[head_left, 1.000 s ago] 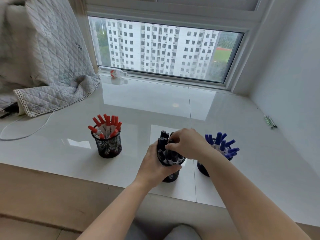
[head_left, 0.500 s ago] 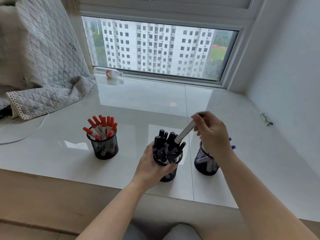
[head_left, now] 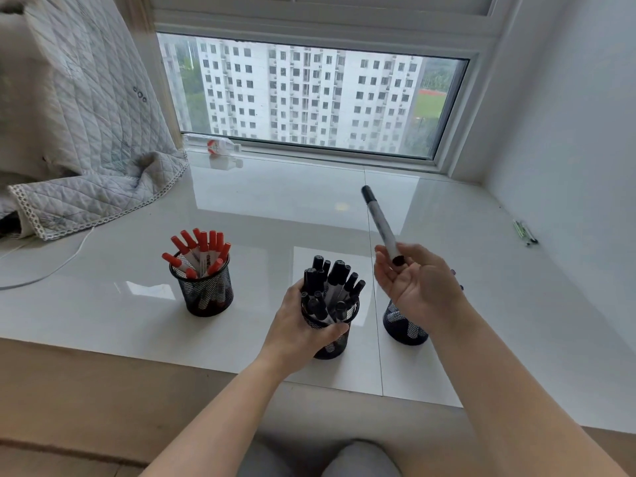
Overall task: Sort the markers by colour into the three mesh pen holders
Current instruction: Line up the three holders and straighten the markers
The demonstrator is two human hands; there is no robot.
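While the left hand (head_left: 297, 325) grips the middle holder (head_left: 330, 333) of black markers on the desk (head_left: 275, 208), the right hand (head_left: 418, 287) pinches one black marker (head_left: 380, 223), pointing toward eleven o'clock.

Hidden and unreadable parts

The right-hand mesh holder (head_left: 404, 325) is largely covered by the right hand (head_left: 418, 287); its markers are barely seen. Small items (head_left: 525, 232) far right of it cannot be identified.
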